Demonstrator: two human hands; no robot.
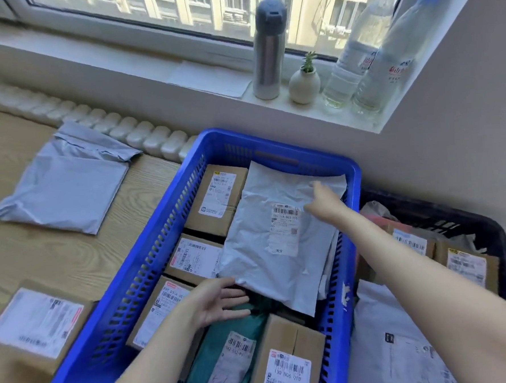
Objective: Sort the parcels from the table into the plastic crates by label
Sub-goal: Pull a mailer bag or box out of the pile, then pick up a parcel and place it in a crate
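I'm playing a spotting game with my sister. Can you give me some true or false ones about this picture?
1. The crate under both hands is red. False: the crate is blue.
2. The right hand touches a grey mailer bag lying in that crate. True.
3. The left hand grips a cardboard box. False: its fingers are spread and hold nothing.
4. Two water bottles stand on the windowsill. True.
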